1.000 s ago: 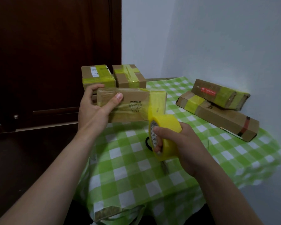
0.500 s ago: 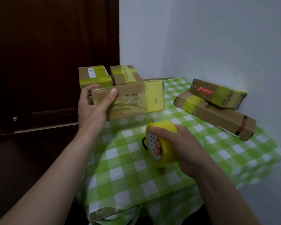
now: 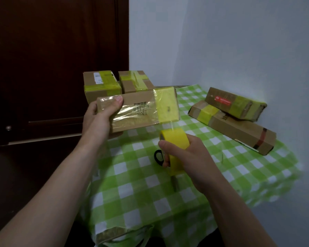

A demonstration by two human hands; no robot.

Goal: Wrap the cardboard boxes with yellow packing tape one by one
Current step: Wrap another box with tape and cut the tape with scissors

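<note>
Wrapping underway: left hand (image 3: 96, 122) grips box (image 3: 137, 111), one band (image 3: 166, 106) on; right hand (image 3: 189, 157) grips tape roll (image 3: 175, 139) below it. Four other boxes (image 3: 239, 129) beyond it seem taped.

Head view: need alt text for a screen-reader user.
A person's left hand holds a cardboard box above a green-checked table while the right hand grips a yellow tape roll just below it, tape stretched up to the box's yellow-wrapped end. Four other taped boxes lie further back.

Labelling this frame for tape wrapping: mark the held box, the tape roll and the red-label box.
held box (image 3: 137, 111): head view, front face at the print.
tape roll (image 3: 175, 139): head view, yellow outer band.
red-label box (image 3: 239, 105): head view, taped top face.
</note>
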